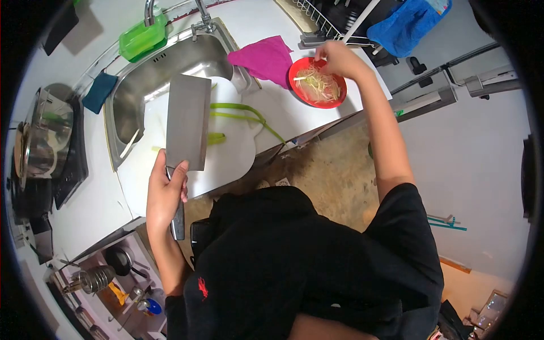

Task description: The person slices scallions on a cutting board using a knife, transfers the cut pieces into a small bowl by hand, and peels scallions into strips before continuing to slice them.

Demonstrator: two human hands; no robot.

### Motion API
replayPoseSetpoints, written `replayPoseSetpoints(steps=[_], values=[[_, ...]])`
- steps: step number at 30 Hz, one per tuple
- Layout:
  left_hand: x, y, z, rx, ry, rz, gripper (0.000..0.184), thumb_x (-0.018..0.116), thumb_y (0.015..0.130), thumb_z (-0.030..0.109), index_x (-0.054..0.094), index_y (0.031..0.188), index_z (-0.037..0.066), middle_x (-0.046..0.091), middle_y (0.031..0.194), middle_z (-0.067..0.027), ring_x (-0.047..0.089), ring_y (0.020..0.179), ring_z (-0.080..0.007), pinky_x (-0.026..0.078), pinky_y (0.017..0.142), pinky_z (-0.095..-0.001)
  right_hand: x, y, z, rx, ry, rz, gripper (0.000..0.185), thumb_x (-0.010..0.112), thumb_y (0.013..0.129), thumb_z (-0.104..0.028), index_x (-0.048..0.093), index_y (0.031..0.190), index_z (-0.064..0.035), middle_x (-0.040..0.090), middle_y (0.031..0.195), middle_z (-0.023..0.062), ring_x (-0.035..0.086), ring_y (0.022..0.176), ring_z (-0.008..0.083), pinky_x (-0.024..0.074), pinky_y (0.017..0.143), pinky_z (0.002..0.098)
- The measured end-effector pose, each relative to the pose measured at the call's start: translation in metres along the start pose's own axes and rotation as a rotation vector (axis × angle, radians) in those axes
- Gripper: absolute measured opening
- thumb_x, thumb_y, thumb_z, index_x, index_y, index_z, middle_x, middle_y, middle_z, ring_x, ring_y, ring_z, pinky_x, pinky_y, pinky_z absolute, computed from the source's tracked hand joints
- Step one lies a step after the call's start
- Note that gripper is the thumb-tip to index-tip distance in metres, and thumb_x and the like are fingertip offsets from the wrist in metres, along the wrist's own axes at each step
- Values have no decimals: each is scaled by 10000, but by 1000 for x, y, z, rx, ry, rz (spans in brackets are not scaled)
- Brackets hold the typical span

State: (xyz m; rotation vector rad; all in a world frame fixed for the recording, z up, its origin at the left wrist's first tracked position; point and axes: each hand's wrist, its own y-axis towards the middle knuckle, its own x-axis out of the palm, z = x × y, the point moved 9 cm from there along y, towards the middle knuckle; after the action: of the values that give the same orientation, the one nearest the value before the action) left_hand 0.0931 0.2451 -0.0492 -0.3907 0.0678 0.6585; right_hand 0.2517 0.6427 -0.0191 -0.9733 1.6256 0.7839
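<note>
My left hand [165,190] is wrapped round the dark handle of a cleaver [188,122]. Its broad grey blade points up and away from me, over a white cutting board [235,150]. Long green stalks [238,109] lie on the board, partly hidden behind the blade. A short green piece [216,138] is close to the blade's edge. Over at the right, my right hand [338,58] reaches down at the rim of a red bowl [292,84], fingers curled together. Pale thin shreds [318,85] fill the bowl. Whatever the fingertips pinch is hidden.
Behind the board is a steel sink [127,85] with a faucet [204,20] and a green plastic container [141,41]. A magenta cloth [266,59] lies beside the bowl. At the back right are a dish rack [317,20] and a blue cloth [408,28]. Pots [45,136] stand at left.
</note>
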Motion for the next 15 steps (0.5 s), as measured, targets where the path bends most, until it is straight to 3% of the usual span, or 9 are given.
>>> replayPoseSetpoints(steps=[2, 6, 9, 14, 15], values=[[0, 1, 1, 2, 18, 6, 232, 582, 985, 145, 497, 1166, 28, 456, 631, 19, 425, 475, -59, 367, 435, -219, -8, 5, 8, 93, 30, -44, 279, 766, 616, -40, 709, 889, -27, 690, 818, 161, 677, 807, 297, 541, 741, 366], [2, 2, 4, 18, 17, -5, 235, 584, 983, 145, 499, 1167, 25, 457, 632, 19, 424, 476, -58, 365, 434, -218, 49, 11, -7, -143, 103, -171, 319, 737, 612, 2, 709, 930, -19, 706, 883, 156, 678, 850, 297, 536, 807, 356], [5, 2, 5, 24, 8, -19, 242, 587, 981, 144, 499, 1170, 20, 459, 633, 18, 425, 477, -58, 365, 435, -219, 75, 10, 10, 2, 56, -258, 338, 702, 613, 25, 719, 947, -22, 714, 901, 161, 679, 848, 295, 535, 805, 358], [5, 0, 8, 18, -2, -17, 253, 589, 979, 143, 499, 1177, 14, 461, 634, 17, 428, 481, -59, 367, 438, -219, 24, 3, 12, 21, 83, -72, 264, 699, 630, -4, 743, 885, -59, 703, 782, 153, 676, 745, 288, 534, 704, 364], [4, 0, 7, 19, 1, -15, 251, 589, 979, 143, 500, 1176, 15, 462, 633, 17, 429, 481, -60, 367, 438, -219, 11, -2, 14, 104, 100, -92, 267, 685, 661, -16, 752, 915, -67, 709, 790, 151, 679, 741, 271, 539, 709, 357]])
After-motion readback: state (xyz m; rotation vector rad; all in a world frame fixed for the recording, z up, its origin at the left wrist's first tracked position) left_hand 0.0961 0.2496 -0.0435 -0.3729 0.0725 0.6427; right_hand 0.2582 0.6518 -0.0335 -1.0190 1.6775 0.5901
